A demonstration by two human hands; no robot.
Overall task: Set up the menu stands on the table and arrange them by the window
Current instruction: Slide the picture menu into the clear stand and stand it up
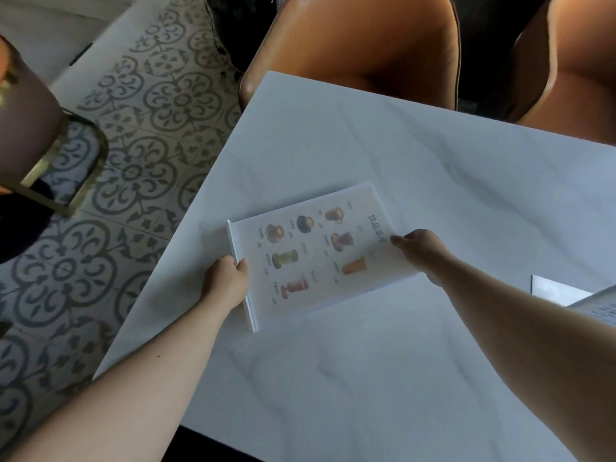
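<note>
Two bare forearms in frame, no sleeves visible up to the frame edge. Left hand (226, 281) and right hand (423, 251): no gloves, rings, watch or wristbands seen. Nails short, unpainted as far as the blur allows. One small dark mole on the left forearm.

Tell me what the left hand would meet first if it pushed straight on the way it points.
The left hand already grips the base edge of the drinks menu stand; pushed on, it would shove that across the marble table toward the orange chair, probably.
</note>
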